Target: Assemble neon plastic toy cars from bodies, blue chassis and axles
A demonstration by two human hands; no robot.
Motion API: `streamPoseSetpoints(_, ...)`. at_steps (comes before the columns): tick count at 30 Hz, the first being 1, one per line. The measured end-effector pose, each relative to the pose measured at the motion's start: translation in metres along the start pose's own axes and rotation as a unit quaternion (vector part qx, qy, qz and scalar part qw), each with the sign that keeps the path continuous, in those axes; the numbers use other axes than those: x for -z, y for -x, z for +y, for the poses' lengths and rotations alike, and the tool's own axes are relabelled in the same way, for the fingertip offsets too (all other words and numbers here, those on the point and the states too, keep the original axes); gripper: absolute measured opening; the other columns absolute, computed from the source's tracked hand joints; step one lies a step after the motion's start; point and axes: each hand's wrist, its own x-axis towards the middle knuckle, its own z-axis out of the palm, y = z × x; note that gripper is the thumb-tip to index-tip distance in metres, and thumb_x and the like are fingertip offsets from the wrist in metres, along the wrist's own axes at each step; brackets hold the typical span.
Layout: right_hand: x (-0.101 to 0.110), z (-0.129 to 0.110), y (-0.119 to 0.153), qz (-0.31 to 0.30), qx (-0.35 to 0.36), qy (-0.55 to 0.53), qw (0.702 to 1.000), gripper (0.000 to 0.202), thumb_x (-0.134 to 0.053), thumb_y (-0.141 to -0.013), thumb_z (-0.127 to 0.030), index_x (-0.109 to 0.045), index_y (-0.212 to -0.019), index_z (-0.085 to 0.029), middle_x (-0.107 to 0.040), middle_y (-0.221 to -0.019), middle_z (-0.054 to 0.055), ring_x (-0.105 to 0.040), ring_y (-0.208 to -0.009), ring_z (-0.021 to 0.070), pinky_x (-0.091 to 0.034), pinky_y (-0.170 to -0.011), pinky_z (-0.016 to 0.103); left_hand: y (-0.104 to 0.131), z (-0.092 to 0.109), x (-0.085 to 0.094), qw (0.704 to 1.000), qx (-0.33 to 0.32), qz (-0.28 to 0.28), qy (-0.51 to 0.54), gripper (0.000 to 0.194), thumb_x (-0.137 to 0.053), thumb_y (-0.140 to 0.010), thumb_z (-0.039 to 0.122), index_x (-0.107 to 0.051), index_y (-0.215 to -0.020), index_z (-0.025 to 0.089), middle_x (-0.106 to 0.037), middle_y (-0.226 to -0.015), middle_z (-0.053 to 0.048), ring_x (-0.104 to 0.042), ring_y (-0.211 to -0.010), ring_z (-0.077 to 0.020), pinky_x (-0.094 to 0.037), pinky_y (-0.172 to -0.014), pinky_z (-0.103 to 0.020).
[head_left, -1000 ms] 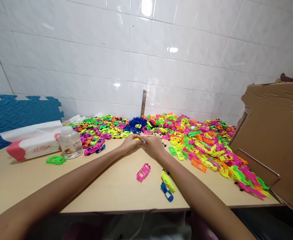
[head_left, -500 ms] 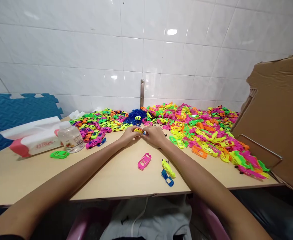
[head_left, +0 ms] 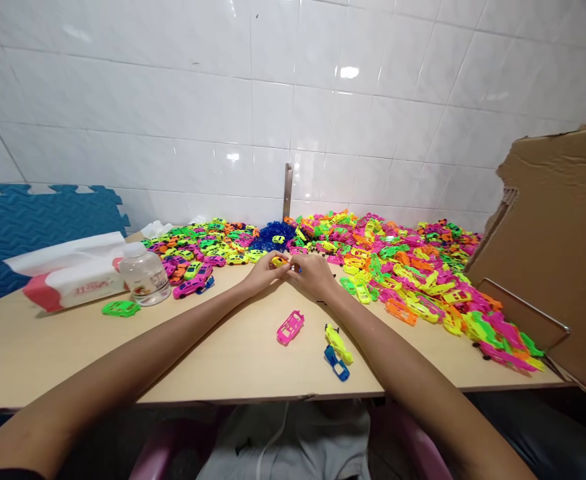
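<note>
Near the middle of the table, my left hand (head_left: pixel 265 274) is closed on a small yellow-orange toy car (head_left: pixel 279 262). My right hand (head_left: pixel 313 272) meets it fingertip to fingertip, pinching a small blue part (head_left: pixel 296 268) against the car; the fingers hide most of both. Closer to me lie a pink car shell (head_left: pixel 291 327), a yellow car piece (head_left: pixel 339 343) and a blue car part (head_left: pixel 336 363) that touches the yellow one.
Toy cars (head_left: pixel 193 270) are heaped at the left, blue parts (head_left: pixel 271 235) behind my hands, coloured shells (head_left: pixel 413 273) at the right. A bottle (head_left: pixel 145 277), tissue pack (head_left: pixel 80 280) and green shell (head_left: pixel 121 308) stand left; a cardboard box (head_left: pixel 563 253) stands right.
The view has shifted slightly, so everything sits a little lower and further right. Both hands stay together around the small car, with the fingers slightly moved.
</note>
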Motion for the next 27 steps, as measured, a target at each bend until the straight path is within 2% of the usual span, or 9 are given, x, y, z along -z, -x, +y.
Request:
streamPoseSetpoints(3, -0.002, 0.000, -0.001, -0.004, 0.000, -0.012, 1.000, 0.015, -0.067, -0.093, -0.034, -0.073, -0.094, -0.019, -0.075, -0.092, 0.006, -0.065, -0.081, 0.0179, -0.032, -0.067, 0.025, 0.000, -0.001, 0.000, 1.000, 0.002, -0.026, -0.002, 0.050, -0.081, -0.075, 0.049, -0.062, -0.105, 0.015, -0.070, -0.093, -0.007, -0.070, -0.080, -0.0195, -0.057, -0.077, -0.035)
streamPoseSetpoints(6, -0.002, 0.001, -0.002, -0.010, 0.010, -0.030, 0.999, 0.015, -0.067, -0.092, -0.031, -0.073, -0.091, -0.018, -0.074, -0.089, 0.006, -0.063, -0.079, 0.0174, -0.033, -0.068, 0.025, -0.001, -0.004, 0.001, 1.000, 0.006, -0.020, -0.001, 0.050, -0.079, -0.078, 0.047, -0.056, -0.109, 0.016, -0.068, -0.089, -0.005, -0.069, -0.077, -0.0179, -0.056, -0.075, -0.033)
streamPoseSetpoints(10, -0.001, 0.006, -0.003, -0.032, 0.047, -0.071, 0.996, 0.018, -0.062, -0.097, -0.030, -0.074, -0.096, -0.017, -0.073, -0.086, 0.004, -0.060, -0.074, 0.0142, -0.034, -0.068, 0.023, -0.001, -0.007, 0.002, 1.000, 0.012, -0.003, 0.000, 0.047, -0.075, -0.083, 0.044, -0.045, -0.110, 0.020, -0.063, -0.082, 0.001, -0.065, -0.070, -0.0145, -0.053, -0.067, -0.029)
streamPoseSetpoints(15, -0.001, 0.013, -0.003, -0.048, 0.074, -0.116, 0.989, 0.027, -0.050, -0.102, -0.025, -0.076, -0.099, -0.017, -0.072, -0.083, 0.003, -0.056, -0.069, 0.0116, -0.034, -0.066, 0.022, -0.001, -0.007, 0.000, 1.000, 0.019, -0.013, 0.007, 0.036, -0.066, -0.089, 0.037, -0.038, -0.106, 0.023, -0.057, -0.075, 0.005, -0.060, -0.064, -0.0123, -0.048, -0.063, -0.026)
streamPoseSetpoints(21, -0.001, 0.012, -0.003, -0.047, 0.069, -0.128, 0.988, 0.031, -0.049, -0.101, -0.026, -0.076, -0.087, -0.016, -0.069, -0.072, 0.001, -0.051, -0.062, 0.0111, -0.032, -0.063, 0.022, -0.004, -0.011, 0.002, 0.999, 0.030, -0.017, 0.005, 0.039, -0.067, -0.079, 0.018, -0.037, -0.104, 0.025, -0.057, -0.081, 0.006, -0.059, -0.066, -0.0107, -0.045, -0.063, -0.023)
streamPoseSetpoints(27, -0.005, 0.010, -0.004, -0.034, 0.045, -0.108, 0.993, 0.029, -0.052, -0.096, -0.023, -0.078, -0.086, -0.017, -0.069, -0.069, 0.001, -0.048, -0.058, 0.0110, -0.031, -0.062, 0.023, -0.004, -0.015, 0.002, 1.000, 0.027, -0.008, 0.000, 0.041, -0.067, -0.078, 0.017, -0.037, -0.104, 0.025, -0.055, -0.082, 0.006, -0.058, -0.068, -0.0106, -0.044, -0.063, -0.023)
